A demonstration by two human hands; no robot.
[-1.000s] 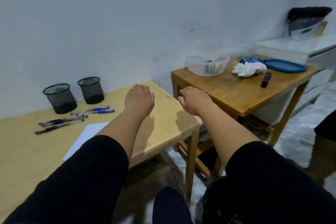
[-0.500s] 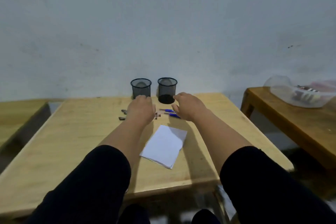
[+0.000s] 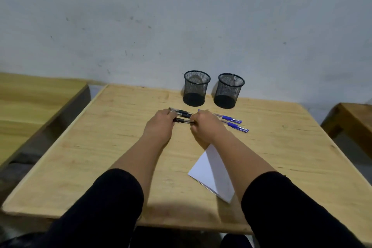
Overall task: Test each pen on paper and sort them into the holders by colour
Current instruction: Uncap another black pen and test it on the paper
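Two black mesh holders, the left holder (image 3: 196, 88) and the right holder (image 3: 229, 91), stand at the back of the wooden table (image 3: 96, 147) by the wall. In front of them lie black pens (image 3: 183, 115) and two blue pens (image 3: 231, 119). My left hand (image 3: 161, 126) and my right hand (image 3: 207, 128) meet over the black pens. Each hand's fingers close on one end of the nearest black pen (image 3: 183, 121). A white sheet of paper (image 3: 213, 173) lies under my right forearm, partly hidden by it.
A second wooden surface (image 3: 30, 102) sits to the left across a gap. The corner of another wooden table (image 3: 350, 119) shows at the right edge. The wall rises right behind the holders.
My view swung left from the side table to this table. Both hands went forward and down from the air onto the black pens and closed on the nearest one.
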